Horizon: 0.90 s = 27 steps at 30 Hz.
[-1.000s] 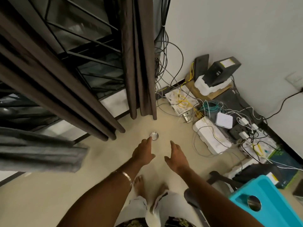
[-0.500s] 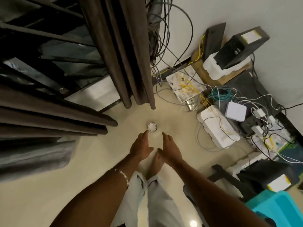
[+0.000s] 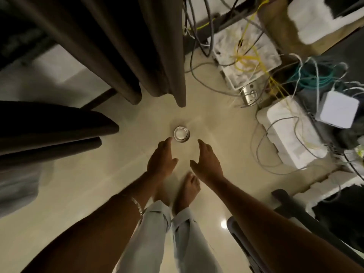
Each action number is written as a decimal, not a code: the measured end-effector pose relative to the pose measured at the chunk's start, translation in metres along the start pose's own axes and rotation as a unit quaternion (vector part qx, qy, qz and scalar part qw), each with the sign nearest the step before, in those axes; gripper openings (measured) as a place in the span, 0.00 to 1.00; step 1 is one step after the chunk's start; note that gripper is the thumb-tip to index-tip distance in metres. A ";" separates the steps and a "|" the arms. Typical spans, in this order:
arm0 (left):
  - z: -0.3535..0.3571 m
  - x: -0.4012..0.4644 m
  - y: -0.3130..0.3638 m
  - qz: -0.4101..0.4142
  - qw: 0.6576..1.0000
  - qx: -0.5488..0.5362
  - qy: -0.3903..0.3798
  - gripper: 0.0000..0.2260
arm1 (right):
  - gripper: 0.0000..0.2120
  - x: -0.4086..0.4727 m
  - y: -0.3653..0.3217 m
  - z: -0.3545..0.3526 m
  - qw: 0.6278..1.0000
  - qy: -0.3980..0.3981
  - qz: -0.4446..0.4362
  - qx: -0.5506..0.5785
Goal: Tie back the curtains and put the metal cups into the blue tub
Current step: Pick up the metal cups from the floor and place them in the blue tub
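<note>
Small round shiny metal cup (image 3: 181, 134) stands upright on the beige floor (image 3: 78, 194), frame centre, just below the dark brown curtain (image 3: 137, 46) hem. Left hand (image 3: 162, 161) and right hand (image 3: 207, 162) both open, empty, flanking the cup from below, left fingertips nearly touching it.

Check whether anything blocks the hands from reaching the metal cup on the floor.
Nothing visible does. The metal cup stands alone on bare floor, just beyond the open left hand and right hand. The curtain hem and cables lie beyond it.
</note>
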<state>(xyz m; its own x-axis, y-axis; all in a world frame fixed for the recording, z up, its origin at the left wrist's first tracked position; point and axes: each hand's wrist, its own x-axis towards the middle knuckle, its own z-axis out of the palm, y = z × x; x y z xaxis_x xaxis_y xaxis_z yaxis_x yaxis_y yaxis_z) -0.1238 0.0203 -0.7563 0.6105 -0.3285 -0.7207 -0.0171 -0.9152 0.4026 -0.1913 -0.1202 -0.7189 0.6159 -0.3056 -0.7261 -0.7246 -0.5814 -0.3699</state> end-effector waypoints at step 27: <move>0.172 0.236 -0.100 0.006 0.994 -0.090 0.065 0.34 | 0.40 0.252 0.090 0.175 0.997 0.059 -0.027 0.047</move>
<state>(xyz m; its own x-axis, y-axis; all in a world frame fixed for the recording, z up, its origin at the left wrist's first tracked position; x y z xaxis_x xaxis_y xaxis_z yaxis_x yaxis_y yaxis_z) -0.1140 -0.0058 -1.0639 0.7079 -0.2965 -0.6411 0.1097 -0.8505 0.5144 -0.1560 -0.1174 -1.0368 0.6834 -0.3648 -0.6324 -0.7112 -0.5279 -0.4642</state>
